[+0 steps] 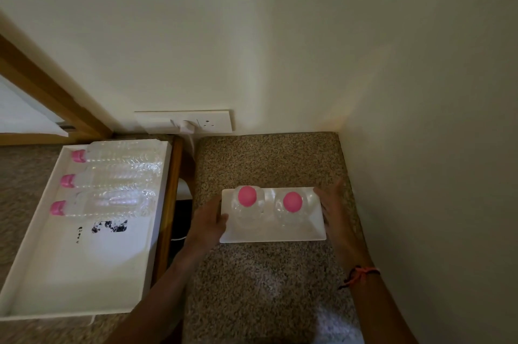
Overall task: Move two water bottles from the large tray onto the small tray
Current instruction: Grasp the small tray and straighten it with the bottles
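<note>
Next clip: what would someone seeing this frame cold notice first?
Two upright clear bottles with pink caps, one on the left and one on the right, stand side by side on the small white tray at centre, on a speckled counter. The left hand and right hand grip the tray's two ends. At left, three more pink-capped bottles lie flat in the large white tray.
</note>
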The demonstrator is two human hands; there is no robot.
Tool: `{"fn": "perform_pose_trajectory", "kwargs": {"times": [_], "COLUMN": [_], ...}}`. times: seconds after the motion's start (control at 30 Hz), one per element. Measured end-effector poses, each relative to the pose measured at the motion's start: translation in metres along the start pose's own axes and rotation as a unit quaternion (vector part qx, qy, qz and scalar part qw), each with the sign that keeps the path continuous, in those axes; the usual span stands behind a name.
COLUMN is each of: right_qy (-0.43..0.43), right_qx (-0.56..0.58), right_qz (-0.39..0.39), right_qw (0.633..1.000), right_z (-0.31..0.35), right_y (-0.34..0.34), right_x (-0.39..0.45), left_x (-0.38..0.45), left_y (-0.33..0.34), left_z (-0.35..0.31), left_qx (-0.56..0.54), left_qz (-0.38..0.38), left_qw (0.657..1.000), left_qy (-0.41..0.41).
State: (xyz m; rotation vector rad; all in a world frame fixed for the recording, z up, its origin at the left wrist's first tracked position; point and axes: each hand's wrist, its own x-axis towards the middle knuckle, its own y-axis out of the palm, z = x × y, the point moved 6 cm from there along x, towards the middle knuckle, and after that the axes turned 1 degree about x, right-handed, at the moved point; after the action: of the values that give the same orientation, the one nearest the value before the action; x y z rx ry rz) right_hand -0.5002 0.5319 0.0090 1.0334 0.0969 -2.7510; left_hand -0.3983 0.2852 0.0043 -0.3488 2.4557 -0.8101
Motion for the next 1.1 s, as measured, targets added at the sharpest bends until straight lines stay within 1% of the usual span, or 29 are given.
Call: {"fn": "perform_pose_trajectory", "kwargs": {"times": [0.07,0.1,0.17,0.2,0.27,0.33,0.37,0.4,0.47,0.57,0.7,0.83,0.9,1.1], "right_qy": [-0.008,-0.03,-0.101,-0.135,-0.188,-0.237,-0.251,-0.252,-0.253,-0.268,-0.254,-0.282,-0.284,-0.288], "right_qx": [0.003,-0.008,-0.084,-0.132,-0.213,-0.299,-0.333,-0.351,-0.339,-0.298,-0.294,-0.29,-0.278,-0.258], "right_qz": [-0.005,-0.006,-0.013,-0.007,0.043,0.085,0.095,0.099,0.086,0.033,0.006,0.002,0.005,-0.008], "right_qw": [1.0,1.0,0.991,0.982,0.958,0.92,0.904,0.896,0.902,0.916,0.921,0.915,0.917,0.922], "right_z": [-0.002,-0.003,-0.003,-0.003,-0.005,-0.006,-0.008,-0.009,-0.007,-0.004,-0.008,0.0,0.002,0.002], "right_y": [0.001,-0.001,-0.008,-0.009,-0.006,0.007,0.012,0.019,0.027,0.027,0.02,0.018,0.017,0.005], "right_x": [-0.001,-0.003,-0.004,-0.006,-0.011,-0.014,-0.012,-0.012,-0.012,-0.011,-0.006,-0.012,-0.011,-0.001], "left_x": [-0.001,-0.002,-0.002,-0.002,0.001,0.002,0.001,-0.001,-0.004,-0.003,-0.005,-0.004,-0.003,-0.001], "left_y": [-0.002,-0.002,-0.002,-0.003,-0.003,-0.003,-0.002,-0.001,0.0,-0.002,-0.003,-0.005,-0.006,-0.009], "left_z": [0.003,0.005,0.009,0.009,0.01,0.005,-0.001,-0.008,-0.02,-0.027,-0.027,-0.023,-0.019,-0.006], "left_qx": [-0.005,-0.006,-0.009,-0.016,-0.037,-0.036,-0.03,-0.034,-0.053,-0.078,-0.074,-0.077,-0.085,-0.084], "left_qz": [0.0,0.003,0.013,0.023,0.065,0.109,0.124,0.135,0.135,0.093,0.056,0.038,0.033,0.045], "left_qw": [1.0,1.0,1.0,1.0,0.997,0.993,0.991,0.989,0.987,0.99,0.994,0.994,0.994,0.994], "left_qy": [0.0,-0.002,0.0,0.007,0.021,0.036,0.049,0.059,0.073,0.066,0.06,0.07,0.064,0.056]}}
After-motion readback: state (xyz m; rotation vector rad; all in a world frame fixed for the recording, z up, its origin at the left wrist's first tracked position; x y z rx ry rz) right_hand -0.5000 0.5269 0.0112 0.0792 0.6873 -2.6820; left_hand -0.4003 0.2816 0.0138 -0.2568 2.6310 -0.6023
